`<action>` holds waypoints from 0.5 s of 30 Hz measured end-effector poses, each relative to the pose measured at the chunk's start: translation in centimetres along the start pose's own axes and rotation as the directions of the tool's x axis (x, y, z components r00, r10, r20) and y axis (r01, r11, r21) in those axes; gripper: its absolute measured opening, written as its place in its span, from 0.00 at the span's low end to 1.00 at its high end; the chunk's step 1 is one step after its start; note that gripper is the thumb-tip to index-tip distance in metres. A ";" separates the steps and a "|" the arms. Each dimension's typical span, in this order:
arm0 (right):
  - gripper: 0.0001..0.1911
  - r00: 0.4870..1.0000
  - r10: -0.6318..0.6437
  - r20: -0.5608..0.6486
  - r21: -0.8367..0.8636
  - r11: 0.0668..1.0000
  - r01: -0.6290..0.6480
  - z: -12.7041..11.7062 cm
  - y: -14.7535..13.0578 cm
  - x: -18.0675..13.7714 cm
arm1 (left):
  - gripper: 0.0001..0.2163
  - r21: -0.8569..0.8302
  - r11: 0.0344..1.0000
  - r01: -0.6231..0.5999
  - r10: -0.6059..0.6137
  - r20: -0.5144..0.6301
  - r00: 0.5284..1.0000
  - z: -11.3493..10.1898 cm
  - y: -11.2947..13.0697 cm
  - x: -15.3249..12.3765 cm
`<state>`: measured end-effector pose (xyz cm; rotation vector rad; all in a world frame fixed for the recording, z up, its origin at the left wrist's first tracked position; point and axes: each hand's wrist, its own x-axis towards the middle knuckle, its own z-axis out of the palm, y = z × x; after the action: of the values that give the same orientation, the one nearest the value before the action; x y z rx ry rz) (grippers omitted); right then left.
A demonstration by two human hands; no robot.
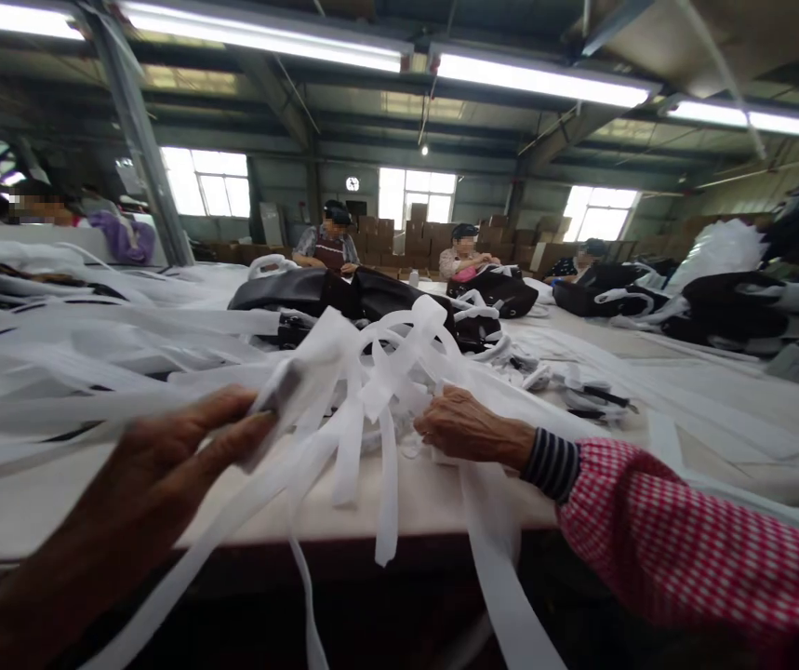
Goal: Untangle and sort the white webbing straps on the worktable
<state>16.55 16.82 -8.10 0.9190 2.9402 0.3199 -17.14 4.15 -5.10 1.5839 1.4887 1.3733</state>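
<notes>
The left hand (pixel 176 456) has thumb and fingers clamped on a blurred bundle of white straps (pixel 371 372) at the table's (pixel 685 391) near edge. The right hand (pixel 465 426) rests on the same straps. Its fingertips are tucked from sight, so its grip cannot be told.

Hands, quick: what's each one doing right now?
Left hand: closed, pinching white straps.
Right hand: curled over white straps, grip unclear.

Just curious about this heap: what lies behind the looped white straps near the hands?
Black bags lie on the table behind the white straps. Their lower parts are covered by the loops.
</notes>
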 end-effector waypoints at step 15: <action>0.10 0.998 -0.027 -0.054 0.067 0.997 0.030 3.4 -1.9 2.5 | 0.12 -0.652 0.697 0.299 -0.284 0.132 0.950 6.1 -0.3 -4.1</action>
<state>13.76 17.29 -11.77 0.8890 3.0276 0.2483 -11.09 1.76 -8.47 0.8544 0.9914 1.4611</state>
